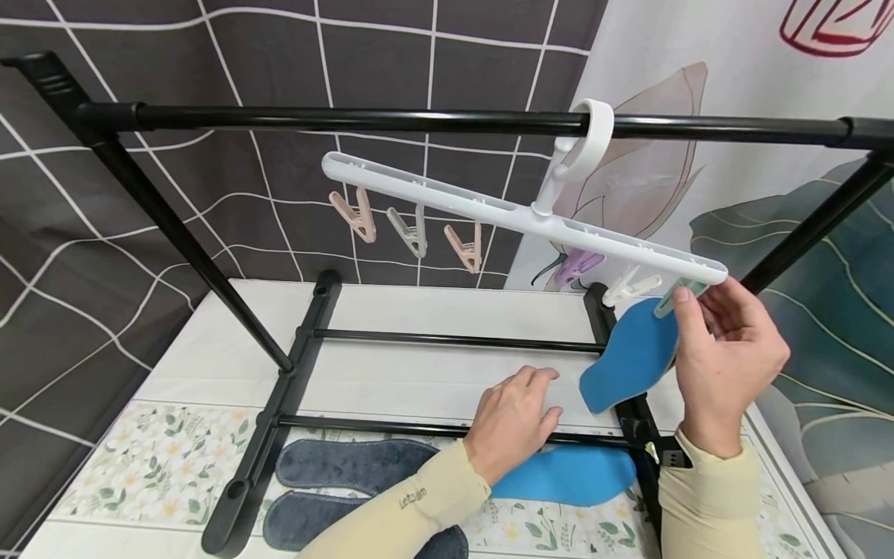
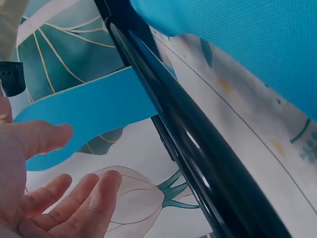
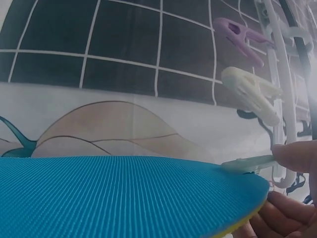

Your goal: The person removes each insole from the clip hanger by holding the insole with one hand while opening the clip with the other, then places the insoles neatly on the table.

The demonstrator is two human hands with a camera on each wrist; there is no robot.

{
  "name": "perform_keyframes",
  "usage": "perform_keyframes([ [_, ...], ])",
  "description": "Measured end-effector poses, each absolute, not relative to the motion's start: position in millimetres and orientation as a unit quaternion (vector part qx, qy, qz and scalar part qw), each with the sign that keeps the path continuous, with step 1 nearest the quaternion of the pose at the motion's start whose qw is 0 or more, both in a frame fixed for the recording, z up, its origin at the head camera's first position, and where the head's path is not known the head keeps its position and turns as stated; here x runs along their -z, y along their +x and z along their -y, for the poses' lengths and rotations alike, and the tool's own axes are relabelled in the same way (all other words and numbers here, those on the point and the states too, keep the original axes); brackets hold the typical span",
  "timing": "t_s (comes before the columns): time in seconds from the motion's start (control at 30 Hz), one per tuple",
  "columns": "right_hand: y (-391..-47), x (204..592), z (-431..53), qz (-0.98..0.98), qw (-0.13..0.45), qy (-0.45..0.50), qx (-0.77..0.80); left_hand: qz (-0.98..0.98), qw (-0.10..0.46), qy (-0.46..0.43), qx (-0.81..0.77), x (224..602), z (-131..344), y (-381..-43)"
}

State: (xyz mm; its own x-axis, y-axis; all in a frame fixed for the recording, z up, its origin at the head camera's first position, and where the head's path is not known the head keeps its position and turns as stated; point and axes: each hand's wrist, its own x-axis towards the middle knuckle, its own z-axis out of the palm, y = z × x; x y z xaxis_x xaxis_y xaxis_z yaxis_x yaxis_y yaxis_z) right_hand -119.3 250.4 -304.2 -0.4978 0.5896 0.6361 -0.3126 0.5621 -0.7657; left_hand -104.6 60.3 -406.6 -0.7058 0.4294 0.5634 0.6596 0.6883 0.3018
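At the right end of the white clip hanger (image 1: 454, 202), my right hand (image 1: 733, 353) pinches a pale green clothespin (image 1: 665, 304). A blue insole (image 1: 628, 357) hangs tilted with its upper end at that clothespin; the right wrist view shows its ribbed face and the clothespin (image 3: 247, 163) over its edge. Lower and to the left, my left hand (image 1: 513, 419) is held with loosely spread fingers and nothing in them, apart from the insole. Beneath it lies a second blue insole (image 1: 576, 475), partly hidden by the left hand and wrist.
The hanger hooks over the top bar (image 1: 363, 119) of a black rack. Pink clothespins (image 1: 466, 247), a purple one (image 1: 578, 265) and a white one (image 1: 631, 284) also hang from it. Dark grey insoles (image 1: 352, 463) lie at the front, partly under the left sleeve. Patterned curtains stand behind.
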Motion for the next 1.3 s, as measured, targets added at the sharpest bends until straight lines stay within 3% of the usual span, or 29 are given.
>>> perform_keyframes([
  [1.3, -109, 302, -241, 0.69, 0.539, -0.125, -0.467, 0.888, 0.234, -0.314, 0.239, 415, -93, -101],
])
